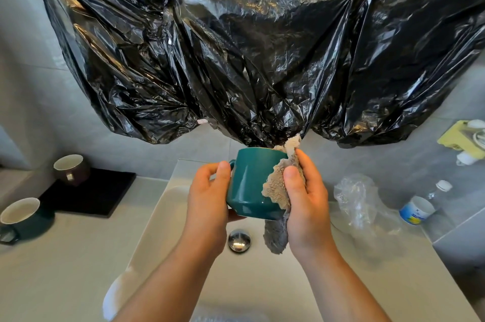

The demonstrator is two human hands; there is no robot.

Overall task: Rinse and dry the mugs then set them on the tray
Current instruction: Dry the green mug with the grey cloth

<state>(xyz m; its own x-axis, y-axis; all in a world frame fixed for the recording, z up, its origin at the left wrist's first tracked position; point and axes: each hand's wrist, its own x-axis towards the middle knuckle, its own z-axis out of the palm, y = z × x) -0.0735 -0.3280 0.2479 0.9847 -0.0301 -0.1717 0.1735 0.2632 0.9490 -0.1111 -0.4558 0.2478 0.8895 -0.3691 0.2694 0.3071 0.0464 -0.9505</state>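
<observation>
Two hands up, both busy, head view only. Left hand point(207, 198) grips the glossy teal ceramic mug point(249, 182): thumb on the near wall just beside the handle, fingers curled under the base. The mug is upright, held in the air above the white rectangular sink point(162, 206), over the round chrome drain plug point(239, 240).

Right hand point(307, 198) clutches a fluffy beige-grey cloth point(274, 188) and presses it against the mug's right wall. The cloth's top end sticks up past the rim and its tail hangs below the base.

Brown round mug with white inside point(71, 169) stands upright on the far corner of the flat black rectangular tray point(99, 195), left of the sink. Dark green mug with white inside point(26, 219) sits on the pale bench point(65, 269), just in front of the tray and off it.

Right of the sink: crumpled clear plastic bag point(359, 201), white tub with blue-yellow label point(417, 210), clear bottle with white cap point(441, 192).

Crinkled black plastic sheeting point(249, 59) covers the wall behind.
</observation>
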